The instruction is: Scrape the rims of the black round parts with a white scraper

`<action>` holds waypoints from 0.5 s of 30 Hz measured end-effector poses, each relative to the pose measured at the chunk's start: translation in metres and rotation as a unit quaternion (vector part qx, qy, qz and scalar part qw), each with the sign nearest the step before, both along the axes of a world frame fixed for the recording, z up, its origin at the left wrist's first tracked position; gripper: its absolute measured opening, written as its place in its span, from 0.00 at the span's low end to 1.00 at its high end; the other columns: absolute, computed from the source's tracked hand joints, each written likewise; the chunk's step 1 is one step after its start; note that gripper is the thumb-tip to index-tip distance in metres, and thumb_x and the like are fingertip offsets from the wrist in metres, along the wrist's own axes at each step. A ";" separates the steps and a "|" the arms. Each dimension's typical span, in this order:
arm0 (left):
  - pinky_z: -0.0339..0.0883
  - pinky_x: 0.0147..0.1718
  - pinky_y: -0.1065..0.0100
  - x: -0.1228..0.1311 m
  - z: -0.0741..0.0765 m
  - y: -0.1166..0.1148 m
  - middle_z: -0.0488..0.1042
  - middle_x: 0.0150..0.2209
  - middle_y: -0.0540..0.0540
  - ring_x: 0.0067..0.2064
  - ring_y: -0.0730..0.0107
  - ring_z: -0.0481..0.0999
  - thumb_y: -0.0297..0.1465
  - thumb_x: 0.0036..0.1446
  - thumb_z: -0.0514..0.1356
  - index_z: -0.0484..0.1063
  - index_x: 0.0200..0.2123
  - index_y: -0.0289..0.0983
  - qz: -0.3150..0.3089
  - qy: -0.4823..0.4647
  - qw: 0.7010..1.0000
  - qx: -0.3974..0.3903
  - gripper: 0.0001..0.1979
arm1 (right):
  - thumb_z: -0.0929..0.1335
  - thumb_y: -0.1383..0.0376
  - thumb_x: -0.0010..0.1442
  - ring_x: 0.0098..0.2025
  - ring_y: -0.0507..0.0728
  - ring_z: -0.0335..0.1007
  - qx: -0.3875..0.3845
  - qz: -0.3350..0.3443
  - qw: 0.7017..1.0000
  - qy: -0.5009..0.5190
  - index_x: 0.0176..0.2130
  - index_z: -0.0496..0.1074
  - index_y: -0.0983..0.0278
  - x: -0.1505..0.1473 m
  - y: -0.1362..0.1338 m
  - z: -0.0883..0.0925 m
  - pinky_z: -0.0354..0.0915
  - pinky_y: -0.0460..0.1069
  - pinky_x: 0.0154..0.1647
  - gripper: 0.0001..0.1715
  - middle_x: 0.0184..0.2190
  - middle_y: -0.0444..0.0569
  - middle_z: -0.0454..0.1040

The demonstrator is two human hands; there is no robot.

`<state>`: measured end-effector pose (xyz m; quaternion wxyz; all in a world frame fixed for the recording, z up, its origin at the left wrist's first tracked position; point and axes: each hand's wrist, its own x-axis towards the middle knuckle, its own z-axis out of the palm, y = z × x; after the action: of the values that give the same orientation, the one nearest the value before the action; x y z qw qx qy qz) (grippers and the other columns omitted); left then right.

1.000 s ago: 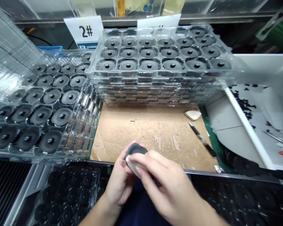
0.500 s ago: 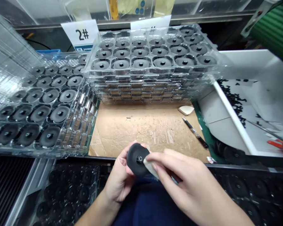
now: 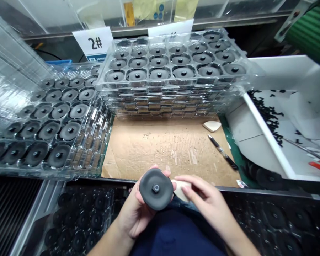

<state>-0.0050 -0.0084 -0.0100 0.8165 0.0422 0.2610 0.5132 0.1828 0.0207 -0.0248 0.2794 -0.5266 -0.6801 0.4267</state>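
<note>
My left hand (image 3: 134, 211) grips a round black disc (image 3: 156, 188) with a small hub in its middle, its face turned up toward me. My right hand (image 3: 206, 202) pinches a small pale wedge-shaped piece (image 3: 180, 188) just right of the disc's edge. Both hands hover over the near edge of a brown cardboard sheet (image 3: 165, 145) on the bench.
Clear plastic trays of black discs are stacked at the left (image 3: 50, 124) and at the back (image 3: 173, 71). A pen (image 3: 222, 152) and a second pale wedge (image 3: 212, 126) lie on the cardboard's right side. A white bin (image 3: 272, 135) with black scraps stands right. Dark trays sit below.
The disc has tilted so its hub side faces up. My right hand with the pale piece has drawn off the disc's face to its right edge.
</note>
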 end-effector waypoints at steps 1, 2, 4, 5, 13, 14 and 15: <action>0.67 0.46 0.66 0.000 0.001 0.001 0.74 0.49 0.47 0.47 0.62 0.75 0.39 0.41 0.68 0.72 0.46 0.46 -0.006 0.001 1.000 -0.006 0.25 | 0.64 0.63 0.60 0.34 0.56 0.74 -0.007 0.004 1.000 -0.009 0.39 0.75 0.60 0.001 -0.004 -0.007 0.70 0.48 0.31 0.11 0.34 0.47 0.77; 0.67 0.46 0.66 0.000 0.002 0.001 0.74 0.49 0.48 0.48 0.62 0.74 0.39 0.40 0.68 0.72 0.46 0.46 -0.013 0.005 1.000 -0.011 0.26 | 0.64 0.63 0.60 0.33 0.55 0.73 -0.010 0.003 1.000 -0.019 0.39 0.75 0.61 0.002 -0.005 -0.012 0.70 0.48 0.30 0.12 0.33 0.47 0.77; 0.67 0.46 0.65 0.001 0.006 0.003 0.75 0.48 0.48 0.47 0.61 0.75 0.40 0.38 0.69 0.73 0.45 0.46 -0.022 0.015 1.000 -0.013 0.27 | 0.63 0.63 0.61 0.32 0.56 0.73 -0.008 -0.017 0.999 -0.031 0.40 0.75 0.62 0.005 -0.004 -0.013 0.69 0.48 0.29 0.12 0.35 0.49 0.77; 0.66 0.47 0.65 0.001 0.007 0.003 0.75 0.48 0.48 0.46 0.61 0.75 0.40 0.38 0.69 0.73 0.45 0.46 -0.024 0.020 0.999 -0.009 0.27 | 0.63 0.63 0.61 0.33 0.56 0.73 0.002 -0.034 0.999 -0.032 0.41 0.74 0.62 0.006 -0.002 -0.007 0.68 0.48 0.29 0.12 0.36 0.49 0.77; 0.64 0.48 0.67 0.011 0.001 -0.004 0.77 0.45 0.48 0.47 0.62 0.74 0.42 0.35 0.70 0.74 0.45 0.43 -0.011 0.097 0.995 -0.027 0.29 | 0.60 0.72 0.63 0.32 0.53 0.65 0.299 0.130 0.945 0.017 0.47 0.70 0.62 -0.017 0.016 0.070 0.60 0.48 0.33 0.15 0.34 0.46 0.75; 0.64 0.47 0.68 0.011 -0.002 -0.005 0.77 0.45 0.47 0.47 0.62 0.73 0.41 0.33 0.71 0.74 0.44 0.42 -0.006 0.114 0.993 -0.038 0.30 | 0.60 0.72 0.63 0.30 0.53 0.63 0.283 0.158 0.946 -0.016 0.44 0.72 0.63 -0.021 0.018 0.073 0.58 0.49 0.31 0.15 0.32 0.46 0.75; 0.65 0.46 0.69 0.011 -0.004 -0.005 0.77 0.45 0.48 0.47 0.63 0.73 0.41 0.31 0.72 0.75 0.44 0.42 -0.001 0.129 0.991 -0.042 0.31 | 0.59 0.72 0.63 0.29 0.53 0.61 0.259 0.159 0.951 -0.057 0.42 0.73 0.63 -0.025 0.019 0.074 0.56 0.49 0.31 0.15 0.30 0.46 0.74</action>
<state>0.0060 -0.0136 -0.0143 0.7777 0.0741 0.3860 0.4906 0.1580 0.0398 0.0491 0.2960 -0.3444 -0.8568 0.2441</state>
